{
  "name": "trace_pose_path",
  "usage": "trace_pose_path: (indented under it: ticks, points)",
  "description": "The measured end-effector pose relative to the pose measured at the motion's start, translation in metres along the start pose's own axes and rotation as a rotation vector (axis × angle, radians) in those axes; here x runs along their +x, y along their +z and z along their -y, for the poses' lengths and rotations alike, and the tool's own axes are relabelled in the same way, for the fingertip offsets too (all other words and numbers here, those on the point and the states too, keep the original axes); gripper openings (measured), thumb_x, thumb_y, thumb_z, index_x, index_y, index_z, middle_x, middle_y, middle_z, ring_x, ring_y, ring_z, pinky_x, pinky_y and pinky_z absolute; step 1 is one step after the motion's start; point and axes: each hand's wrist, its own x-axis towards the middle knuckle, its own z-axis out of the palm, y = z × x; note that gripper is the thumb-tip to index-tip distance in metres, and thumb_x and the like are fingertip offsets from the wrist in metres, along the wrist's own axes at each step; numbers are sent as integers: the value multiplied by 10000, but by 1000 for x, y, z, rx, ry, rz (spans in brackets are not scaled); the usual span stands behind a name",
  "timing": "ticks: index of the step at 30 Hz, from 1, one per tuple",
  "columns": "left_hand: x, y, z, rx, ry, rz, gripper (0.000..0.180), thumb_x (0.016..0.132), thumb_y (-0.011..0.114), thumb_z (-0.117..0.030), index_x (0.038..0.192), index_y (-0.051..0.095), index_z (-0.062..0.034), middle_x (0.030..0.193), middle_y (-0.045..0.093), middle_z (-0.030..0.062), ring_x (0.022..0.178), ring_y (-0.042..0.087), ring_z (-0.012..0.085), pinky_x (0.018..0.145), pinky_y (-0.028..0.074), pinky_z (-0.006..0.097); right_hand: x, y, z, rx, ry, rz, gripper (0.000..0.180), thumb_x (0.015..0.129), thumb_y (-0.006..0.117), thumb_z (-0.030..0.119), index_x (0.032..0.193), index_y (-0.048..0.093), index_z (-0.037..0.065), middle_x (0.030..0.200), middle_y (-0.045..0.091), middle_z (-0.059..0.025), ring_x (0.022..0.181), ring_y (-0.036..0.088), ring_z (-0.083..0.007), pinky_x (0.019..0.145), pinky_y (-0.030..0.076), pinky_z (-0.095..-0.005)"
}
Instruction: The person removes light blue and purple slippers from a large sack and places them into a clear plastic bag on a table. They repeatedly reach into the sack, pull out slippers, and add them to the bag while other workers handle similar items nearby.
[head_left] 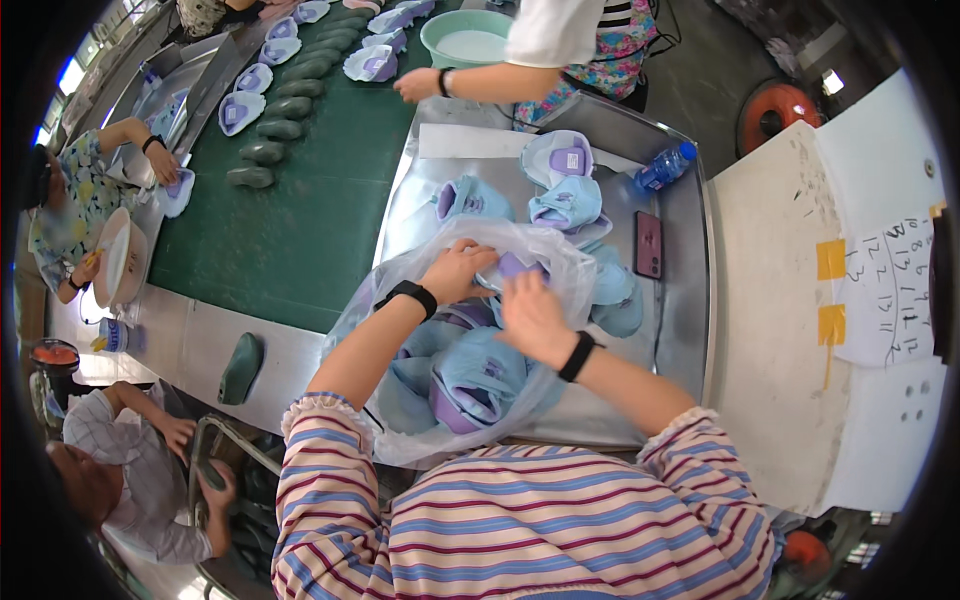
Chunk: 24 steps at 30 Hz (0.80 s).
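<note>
My left hand (460, 272) and my right hand (537, 318) meet over the far side of a clear plastic bag (575, 275). Between them is a light blue and purple shoe upper (519, 266), with the fingers of both hands closed on it; the right fingertips are partly hidden. Inside the bag, below my wrists, lie several similar uppers, among them a blue one with a purple edge (483, 372). Just beyond the bag, more blue uppers (567, 203) are heaped on the metal tray table (678, 310).
A phone (648, 245) and a blue-capped bottle (665, 168) lie at the table's right. To the left runs a green conveyor belt (330, 235) carrying dark shoe lasts (262, 152) and uppers. Co-workers' arms (490, 82) reach in from the far side and left. A pale board (770, 300) stands right.
</note>
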Motion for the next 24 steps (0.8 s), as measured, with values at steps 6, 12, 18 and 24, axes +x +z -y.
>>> trace_pose_path:
  ticks: [6, 12, 18, 24]
  points:
    - [-1, 13, -1, -191, -228, -285, 534, 687, 700, -114, 1157, 459, -43, 1111, 542, 163, 1041, 499, 337, 844, 431, 377, 28, 36, -10, 267, 194, 67, 817, 539, 811, 300, 1242, 444, 104, 935, 576, -188, 880, 578, -346, 737, 486, -390]
    - [-30, -24, -11, -177, -64, 91, 465, 755, 656, -151, 1155, 451, -31, 1110, 529, 185, 1050, 504, 339, 877, 416, 367, 40, -13, -102, 815, 273, 265, 537, 550, 761, 59, 1065, 608, 50, 941, 660, -106, 873, 633, -250, 784, 486, -351]
    - [-35, -28, -24, -1130, -258, -25, 999, 670, 766, -420, 1377, 217, 23, 1391, 314, 181, 1283, 313, 291, 1055, 251, 360, 21, -46, -126, 1871, 89, 171, 636, 552, 777, -21, 1145, 547, 13, 1064, 611, -26, 959, 566, -137, 844, 449, -284]
    - [-75, -75, -65, -1475, -186, 30, 1074, 571, 829, -411, 1379, 248, -6, 1364, 351, 117, 1262, 327, 233, 1045, 255, 360, 11, -67, -78, 2230, 86, 243, 643, 593, 784, 20, 1174, 508, 28, 1095, 594, -56, 972, 569, -154, 887, 430, -287]
